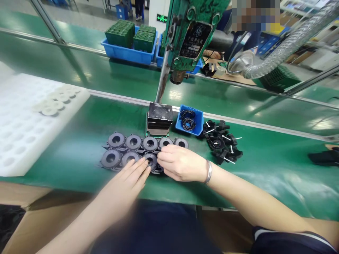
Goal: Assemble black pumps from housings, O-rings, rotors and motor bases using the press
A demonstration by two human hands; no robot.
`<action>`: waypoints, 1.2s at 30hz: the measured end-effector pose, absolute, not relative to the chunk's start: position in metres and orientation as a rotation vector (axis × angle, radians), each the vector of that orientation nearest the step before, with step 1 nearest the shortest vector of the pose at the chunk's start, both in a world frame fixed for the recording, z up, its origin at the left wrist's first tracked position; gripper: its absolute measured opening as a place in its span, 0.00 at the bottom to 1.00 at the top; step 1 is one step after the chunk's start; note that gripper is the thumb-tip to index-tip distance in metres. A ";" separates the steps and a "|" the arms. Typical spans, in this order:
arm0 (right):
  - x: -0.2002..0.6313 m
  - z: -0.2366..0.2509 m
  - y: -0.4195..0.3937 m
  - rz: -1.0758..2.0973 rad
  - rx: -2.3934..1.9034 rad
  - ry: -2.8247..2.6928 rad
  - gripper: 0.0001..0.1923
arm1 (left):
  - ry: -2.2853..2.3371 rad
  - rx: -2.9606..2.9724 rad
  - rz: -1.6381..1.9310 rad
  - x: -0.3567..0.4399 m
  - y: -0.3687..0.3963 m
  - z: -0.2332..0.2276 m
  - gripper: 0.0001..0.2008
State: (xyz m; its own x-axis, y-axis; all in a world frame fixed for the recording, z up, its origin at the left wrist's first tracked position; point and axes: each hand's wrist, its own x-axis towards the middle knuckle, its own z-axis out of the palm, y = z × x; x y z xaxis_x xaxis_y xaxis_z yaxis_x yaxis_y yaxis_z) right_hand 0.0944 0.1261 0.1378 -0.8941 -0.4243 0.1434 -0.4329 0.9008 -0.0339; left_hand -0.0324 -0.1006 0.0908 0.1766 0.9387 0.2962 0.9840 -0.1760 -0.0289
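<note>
Hands meet over dark round plastic speaker frames point(134, 150) laid in two rows on the green surface point(265, 165): left hand point(132, 174) flat, fingers extended, touching one; right hand point(178, 163) curled, pinching the near row's right end.

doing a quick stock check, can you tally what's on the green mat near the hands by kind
Round black discs laid in two rows: 8 in view, 5 behind and 3 in front, more may be hidden under the hands
Small blue bin of black rings: 1
Pile of black parts with white pins: 1 pile, pieces too tangled to count
White foam tray: 1
Total: 11
</note>
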 end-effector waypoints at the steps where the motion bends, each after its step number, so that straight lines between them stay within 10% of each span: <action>1: 0.096 0.135 0.125 0.171 0.637 -2.914 0.13 | -1.869 -2.231 -0.318 -0.032 -0.101 0.090 0.20; 25: 0.121 0.142 0.087 1.901 -0.316 -2.355 0.15 | -2.277 -2.243 -1.265 -0.018 -0.063 0.105 0.27; 36: 0.128 0.121 0.123 0.811 -0.403 -2.650 0.13 | -2.064 -2.084 -0.957 -0.028 -0.072 0.101 0.21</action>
